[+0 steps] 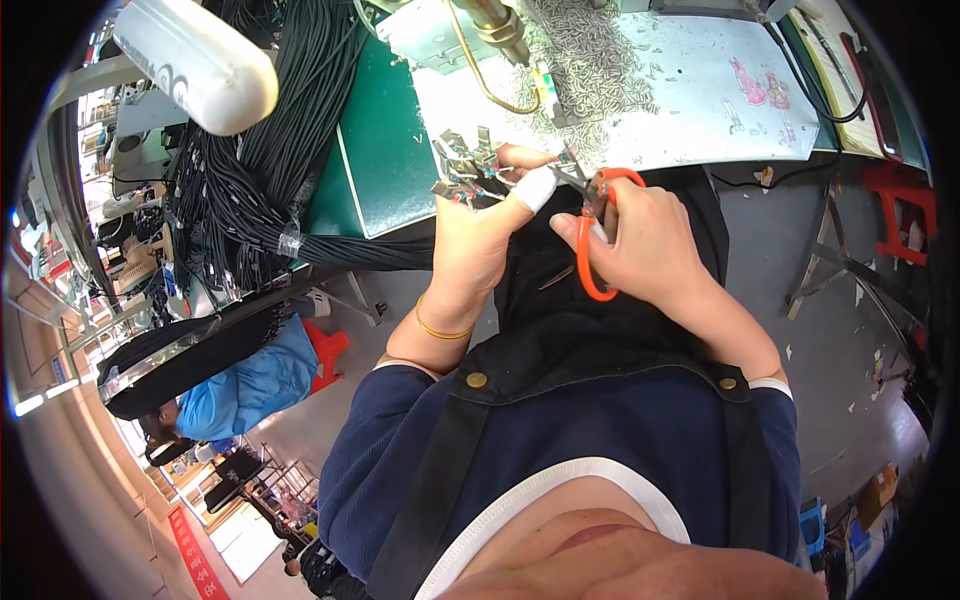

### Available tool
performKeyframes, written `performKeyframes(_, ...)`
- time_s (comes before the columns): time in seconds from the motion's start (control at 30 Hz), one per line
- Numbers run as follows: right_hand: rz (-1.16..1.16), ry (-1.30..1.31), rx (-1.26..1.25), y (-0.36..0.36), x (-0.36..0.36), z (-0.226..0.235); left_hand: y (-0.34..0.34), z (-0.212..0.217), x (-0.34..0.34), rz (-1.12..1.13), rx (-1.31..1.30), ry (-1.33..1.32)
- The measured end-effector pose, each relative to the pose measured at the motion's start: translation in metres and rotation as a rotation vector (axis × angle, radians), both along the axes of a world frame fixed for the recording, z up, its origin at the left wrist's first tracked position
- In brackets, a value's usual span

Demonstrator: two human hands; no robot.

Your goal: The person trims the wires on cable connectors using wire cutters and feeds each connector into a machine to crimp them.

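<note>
1. The left hand [475, 235] grasps a bunch of wire ends with metal connectors [487, 160], which fan out above its palm near the front edge of the desk [385, 170].
2. A white cover [536, 188] wraps the tip of its thumb, and a thin yellow bangle [440, 333] circles the forearm.
3. The right hand [655, 235] grips orange-handled scissors [590, 207], fingers and thumb around the loops.
4. The blades point toward the covered thumb; whether they touch a wire or connector is too small to tell.
5. Beyond the hands, a heap of small silvery pieces [590, 75] lies on a white sheet [700, 125], beside a metal machine part [498, 28].
6. Thick bundles of black cables [265, 180] lie at the left, one strand group running toward the left wrist.
7. Farther left, a person in blue [250, 390] sits on a red stool [328, 358].
</note>
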State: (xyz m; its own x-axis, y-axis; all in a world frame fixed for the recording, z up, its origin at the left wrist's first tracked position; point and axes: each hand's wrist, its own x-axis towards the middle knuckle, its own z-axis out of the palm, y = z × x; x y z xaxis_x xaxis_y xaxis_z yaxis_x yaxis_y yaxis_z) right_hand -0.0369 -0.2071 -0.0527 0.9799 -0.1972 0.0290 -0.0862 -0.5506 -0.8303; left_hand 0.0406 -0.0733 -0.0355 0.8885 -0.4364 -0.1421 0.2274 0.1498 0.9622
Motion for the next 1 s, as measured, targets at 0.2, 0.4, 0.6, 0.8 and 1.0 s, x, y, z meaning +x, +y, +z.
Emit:
performKeyframes(0.2, 0.066, 0.342, 0.343, -0.001, 0.006, 0.0, 0.008, -0.008, 0.025, -0.225, -0.094, 0.33)
performKeyframes(0.4, -0.146, 0.235, 0.724, -0.013, 0.025, 0.005, -0.005, -0.023, 0.059, -0.162, -0.182, 0.403)
performKeyframes(0.6, -0.14, 0.038, 0.703, -0.027, 0.074, -0.014, -0.012, -0.017, 0.072, -0.187, -0.114, 0.399)
performKeyframes(0.8, -0.144, 0.035, 0.751, -0.026, 0.08, -0.017, -0.01, -0.018, 0.077, -0.194, -0.092, 0.368)
performKeyframes(1.0, -0.124, -0.015, 0.752, -0.027, 0.08, -0.017, -0.011, -0.017, 0.073, -0.138, -0.076, 0.301)
